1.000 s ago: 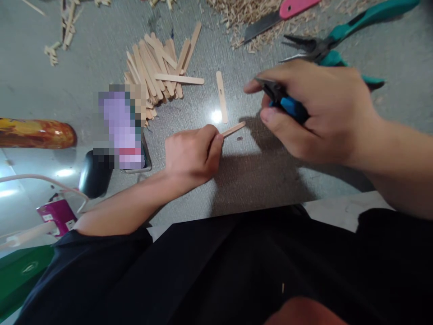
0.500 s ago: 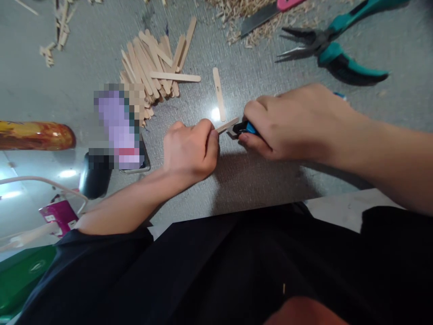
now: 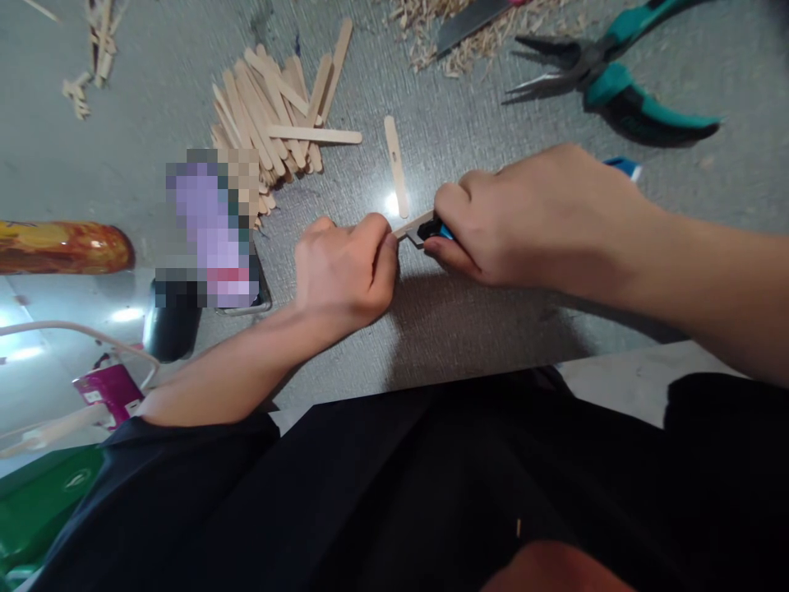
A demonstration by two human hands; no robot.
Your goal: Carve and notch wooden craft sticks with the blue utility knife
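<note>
My left hand [image 3: 348, 267] is closed around one end of a wooden craft stick [image 3: 424, 218], its other end pointing toward my right hand. In my right hand [image 3: 523, 218] is a utility knife [image 3: 431, 232] with a black and blue body, its short blade lying against the stick close to my left thumb. Part of the knife's blue body [image 3: 622, 167] shows behind the hand. Just beyond the two hands lies a single craft stick [image 3: 395, 167] with a small hole or dark mark in it.
A heap of craft sticks [image 3: 277, 115] lies at back left, beside a phone [image 3: 213, 238] and a dark rounded object [image 3: 171, 319]. Teal-handled pliers [image 3: 616, 78], a metal blade [image 3: 468, 25] and wood shavings [image 3: 419, 41] lie at the back. An orange-yellow cylinder [image 3: 67, 247] is at left.
My right hand has moved slightly left, bringing the knife blade along the stick nearer to my left thumb. The left hand keeps its grip, nearly still.
</note>
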